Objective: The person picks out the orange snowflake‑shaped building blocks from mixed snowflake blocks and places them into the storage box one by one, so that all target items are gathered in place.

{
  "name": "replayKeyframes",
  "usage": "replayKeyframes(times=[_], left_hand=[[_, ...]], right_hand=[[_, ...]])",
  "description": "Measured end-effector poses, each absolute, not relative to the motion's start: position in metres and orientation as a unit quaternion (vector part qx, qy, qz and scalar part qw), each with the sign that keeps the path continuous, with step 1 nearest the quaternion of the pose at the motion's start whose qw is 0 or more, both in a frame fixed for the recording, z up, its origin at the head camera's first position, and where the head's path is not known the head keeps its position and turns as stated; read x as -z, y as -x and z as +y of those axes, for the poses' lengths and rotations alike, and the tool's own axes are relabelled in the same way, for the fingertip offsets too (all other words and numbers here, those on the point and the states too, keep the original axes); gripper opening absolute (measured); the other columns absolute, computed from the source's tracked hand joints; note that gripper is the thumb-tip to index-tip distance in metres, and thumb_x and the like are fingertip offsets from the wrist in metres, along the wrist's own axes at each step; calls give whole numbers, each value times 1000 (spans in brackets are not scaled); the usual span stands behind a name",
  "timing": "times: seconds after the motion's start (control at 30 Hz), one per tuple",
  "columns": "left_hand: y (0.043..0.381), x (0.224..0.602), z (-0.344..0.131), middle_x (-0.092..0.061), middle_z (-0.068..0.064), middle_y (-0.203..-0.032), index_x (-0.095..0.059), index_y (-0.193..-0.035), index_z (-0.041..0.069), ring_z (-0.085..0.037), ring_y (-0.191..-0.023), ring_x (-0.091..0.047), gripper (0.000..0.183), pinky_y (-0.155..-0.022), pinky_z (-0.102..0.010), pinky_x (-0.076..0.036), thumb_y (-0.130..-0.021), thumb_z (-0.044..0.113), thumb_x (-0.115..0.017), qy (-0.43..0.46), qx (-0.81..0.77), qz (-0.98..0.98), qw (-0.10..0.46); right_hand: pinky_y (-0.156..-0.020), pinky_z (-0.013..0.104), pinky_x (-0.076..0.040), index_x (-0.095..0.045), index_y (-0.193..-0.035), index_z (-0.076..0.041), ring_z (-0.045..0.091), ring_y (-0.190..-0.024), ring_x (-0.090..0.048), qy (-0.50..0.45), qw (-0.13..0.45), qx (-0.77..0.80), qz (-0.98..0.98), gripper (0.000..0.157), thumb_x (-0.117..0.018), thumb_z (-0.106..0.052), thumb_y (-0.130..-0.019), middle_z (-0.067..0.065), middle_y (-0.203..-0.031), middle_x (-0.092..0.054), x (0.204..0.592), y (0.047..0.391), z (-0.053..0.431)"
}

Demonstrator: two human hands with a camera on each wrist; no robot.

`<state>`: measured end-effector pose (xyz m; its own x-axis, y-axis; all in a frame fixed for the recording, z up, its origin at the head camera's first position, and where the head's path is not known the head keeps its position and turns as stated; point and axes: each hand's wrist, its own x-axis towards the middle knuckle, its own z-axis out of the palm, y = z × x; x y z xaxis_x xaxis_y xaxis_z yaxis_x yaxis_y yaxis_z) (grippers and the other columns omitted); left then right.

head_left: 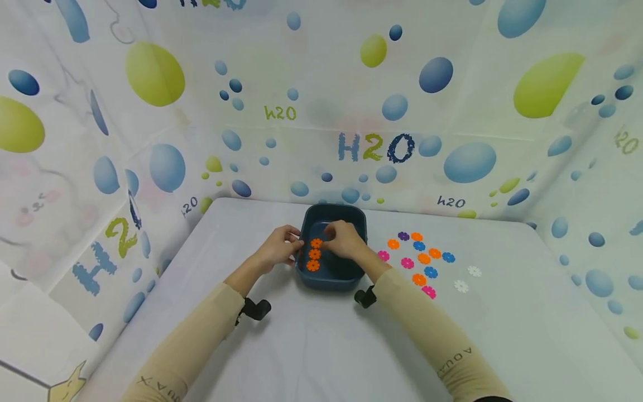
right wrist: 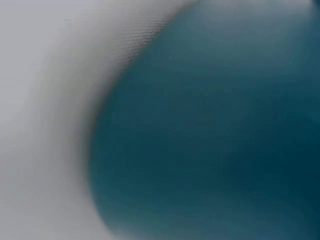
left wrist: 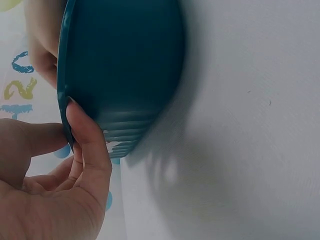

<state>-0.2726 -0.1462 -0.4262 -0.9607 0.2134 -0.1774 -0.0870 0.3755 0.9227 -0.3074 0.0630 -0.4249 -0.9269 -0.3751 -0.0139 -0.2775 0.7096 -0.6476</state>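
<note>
A dark blue-green plastic basin (head_left: 329,283) stands on the white-covered table. My left hand (head_left: 277,245) is at its left side, and in the left wrist view the thumb and fingers of the left hand (left wrist: 60,185) pinch the rim. Inside, three orange flower-shaped pieces (head_left: 313,254) form a column along the left part. My right hand (head_left: 344,239) reaches over the right rim into the basin, fingers bent, fingertips right beside the farthest orange piece. Whether something is between those fingertips I cannot tell. The right wrist view shows only the blurred basin wall (right wrist: 200,125).
Right of the basin lie several flower-shaped pieces in orange, pink, blue and purple, among them a blue piece (head_left: 449,257) and a pink piece (head_left: 407,263). Two white pieces (head_left: 461,286) lie farther right. A patterned curtain (head_left: 321,111) hangs behind the table.
</note>
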Motion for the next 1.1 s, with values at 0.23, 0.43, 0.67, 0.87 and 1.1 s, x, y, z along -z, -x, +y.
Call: replayKeyframes(times=[0.23,0.43,0.67,0.87,1.1], left_hand=[[274,426,-146,-53,-17,-105,-47,-137,-8,-21,-80,-60,38,-59,-29,-59,-105,8,-57,-36,-558,819,130],[275,427,-146,-53,-17,-105,-46,-136,-8,-21,-81,-60,37,-59,-30,-60,-105,8,-57,-40,-549,825,130],[276,427,-147,-54,-16,-103,-46,-137,-7,-22,-81,-61,37,-61,-30,-60,-105,9,-57,-42,-544,827,134],[275,427,-148,-54,-16,-102,-48,-134,-7,-22,-79,-61,34,-60,-31,-60,-105,8,-57,-42,-545,827,127],[272,424,-145,-54,-16,-102,-47,-136,-8,-22,-80,-61,36,-59,-30,-60,-104,7,-57,-41,-550,824,132]], right_hand=[[-96,42,-55,-65,-127,3,30,-109,-65,222,54,327,917,39,-76,-15,-93,16,-123,-67,408,286,92],[-91,41,-57,-64,-127,2,30,-104,-64,247,42,335,908,38,-75,-12,-94,18,-125,-64,396,264,122],[-93,47,-56,-63,-128,1,31,-107,-62,247,30,324,913,40,-75,-14,-93,19,-124,-63,393,247,154],[-97,53,-54,-62,-129,1,35,-110,-61,232,37,323,917,40,-75,-14,-94,19,-125,-62,393,243,180],[-95,56,-54,-64,-124,3,38,-106,-62,222,16,323,920,35,-74,-8,-92,23,-120,-64,399,245,226]])
